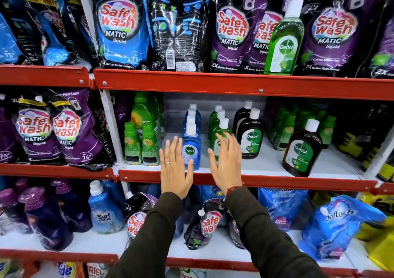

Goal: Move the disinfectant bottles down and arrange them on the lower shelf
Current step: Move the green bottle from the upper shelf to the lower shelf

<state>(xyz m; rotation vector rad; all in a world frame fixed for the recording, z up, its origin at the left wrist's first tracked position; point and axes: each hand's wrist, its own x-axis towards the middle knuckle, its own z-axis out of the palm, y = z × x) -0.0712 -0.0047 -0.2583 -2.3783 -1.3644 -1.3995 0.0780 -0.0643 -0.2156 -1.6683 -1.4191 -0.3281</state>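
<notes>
both hands up at the mid shelf (pixel 266 168), fingers spread, gripping nothing. left hand (pixel 174 171) just beside the front blue bottle (pixel 190 147), thumb at its base; right hand (pixel 226 162) in front of the green bottle row (pixel 219 126). one tall green dettol bottle (pixel 284 41) upright on the shelf above, w/ purple pouches (pixel 232 32) behind.

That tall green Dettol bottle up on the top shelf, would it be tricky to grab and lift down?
Probably a little. The green Dettol bottle is tall and narrow and stands right at the shelf's red edge, so a nudge might tip it. It looks full, so likely heavy for its size. Its smooth, glossy plastic could be slippery, though rigid enough to grip firmly.
</notes>
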